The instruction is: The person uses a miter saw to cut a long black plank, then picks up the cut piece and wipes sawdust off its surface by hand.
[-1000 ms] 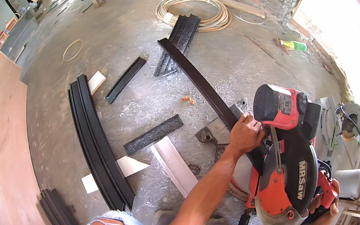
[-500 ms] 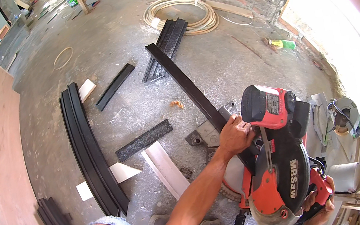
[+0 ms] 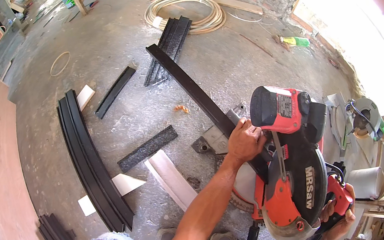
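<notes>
My left hand (image 3: pixel 246 142) is closed round a long black moulding strip (image 3: pixel 187 84), pressing it down beside the blade housing of a red and black miter saw (image 3: pixel 306 172). The strip's far end reaches out over other black pieces. At the lower right, my right hand (image 3: pixel 349 215) wraps round the saw's red handle (image 3: pixel 340 198); part of the hand is hidden behind the saw. Below the strip shows part of the saw's grey base (image 3: pixel 214 139). The guard and housing hide where the blade meets the strip.
Long black mouldings (image 3: pixel 85 152) lie to the left across a white offcut (image 3: pixel 129 182). Short black offcuts (image 3: pixel 147 148) and a pale trim piece (image 3: pixel 170 176) rest on the floor nearby. Farther off are a coiled hose (image 3: pixel 216 21) and a green bottle (image 3: pixel 296 41). Another saw (image 3: pixel 367 117) stands at right.
The whole view has shifted a little, so everything sits slightly farther left and higher. Both hands keep their grips, and the strip and saw show no clear movement relative to each other.
</notes>
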Available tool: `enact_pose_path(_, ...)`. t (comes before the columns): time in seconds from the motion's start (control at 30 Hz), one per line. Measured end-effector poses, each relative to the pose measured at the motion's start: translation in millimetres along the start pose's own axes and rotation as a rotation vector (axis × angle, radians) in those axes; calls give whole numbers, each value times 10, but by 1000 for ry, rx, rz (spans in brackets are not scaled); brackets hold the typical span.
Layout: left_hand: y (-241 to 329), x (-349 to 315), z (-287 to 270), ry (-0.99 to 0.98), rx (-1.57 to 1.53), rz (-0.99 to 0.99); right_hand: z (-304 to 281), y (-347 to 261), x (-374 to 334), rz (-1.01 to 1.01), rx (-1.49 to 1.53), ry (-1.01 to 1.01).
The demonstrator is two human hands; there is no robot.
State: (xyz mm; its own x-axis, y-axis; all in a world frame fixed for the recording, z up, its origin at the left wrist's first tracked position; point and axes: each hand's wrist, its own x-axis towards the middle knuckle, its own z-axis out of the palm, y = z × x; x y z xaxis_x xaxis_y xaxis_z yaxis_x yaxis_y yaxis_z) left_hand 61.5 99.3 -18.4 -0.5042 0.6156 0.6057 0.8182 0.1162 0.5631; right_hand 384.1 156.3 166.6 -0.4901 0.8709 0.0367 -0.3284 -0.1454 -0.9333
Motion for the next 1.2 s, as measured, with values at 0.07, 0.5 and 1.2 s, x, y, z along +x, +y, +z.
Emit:
enact_pose_path(0.07, -13, -4, 12, -2, -2, 2, 14, -7, -3, 13, -5, -7)
enact_pose_path(0.5, -4, -1, 18, 35, 20, 9, -49, 1, 11, 29, 18, -50)
enact_pose_path(1.2, -23, -19, 45, -73, 27, -34, -4, -9, 11, 12, -28, -38)
